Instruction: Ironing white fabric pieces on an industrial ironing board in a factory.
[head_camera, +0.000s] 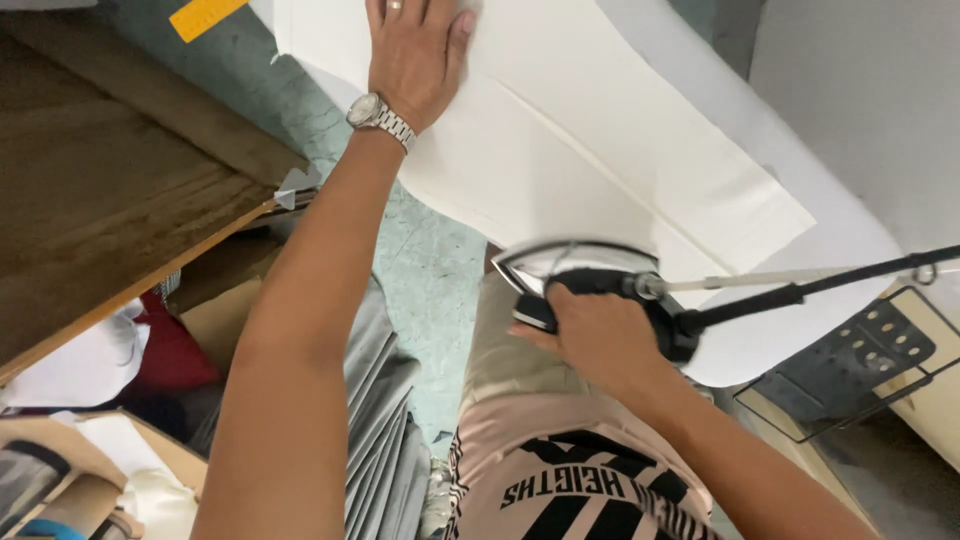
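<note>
White fabric lies flat on the padded ironing board, far and centre. I see the left hand pressed on the fabric's far left part, fingers spread flat, gripping nothing. The right hand has its fingers closed round the handle of the iron, which sits at the board's near edge, just beside the fabric.

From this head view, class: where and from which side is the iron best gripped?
Probably by the dark handle on top of the iron, from above and the cord end, as the right hand does: the metal body lies below and its pointed nose faces away from the cord.
</note>
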